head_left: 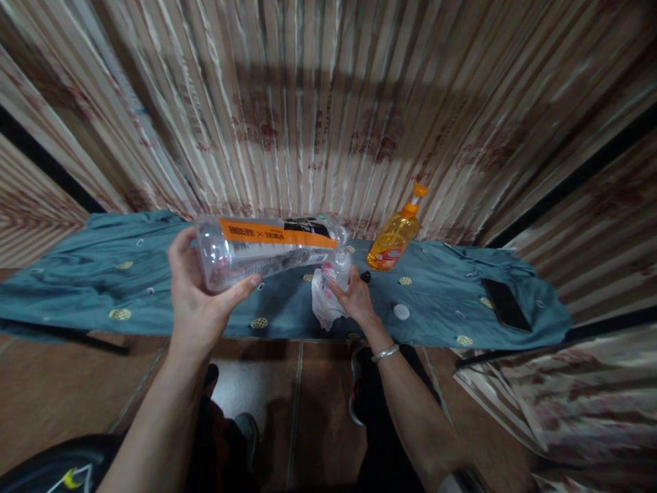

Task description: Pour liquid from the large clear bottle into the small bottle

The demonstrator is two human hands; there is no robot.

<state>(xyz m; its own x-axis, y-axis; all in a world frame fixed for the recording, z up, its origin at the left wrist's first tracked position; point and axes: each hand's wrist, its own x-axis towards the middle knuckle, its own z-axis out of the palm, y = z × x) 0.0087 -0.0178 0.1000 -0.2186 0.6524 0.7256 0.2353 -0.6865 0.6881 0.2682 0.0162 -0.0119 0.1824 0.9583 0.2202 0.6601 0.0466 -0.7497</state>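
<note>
My left hand is wrapped round the base of a large clear plastic bottle with an orange label. The bottle lies almost level, its neck pointing right. At that neck is a small clear bottle, upright in the fingers of my right hand. Whether the two mouths touch, I cannot tell. A thin white crumpled wrap with pink print hangs by the small bottle and my right fingers. Just right of that hand lie a small black object and a round white cap.
An orange pump bottle of soap stands at the back of the narrow table with a teal cloth. A dark phone lies toward the right end. Patterned curtains hang close behind, with dark frame bars at the sides.
</note>
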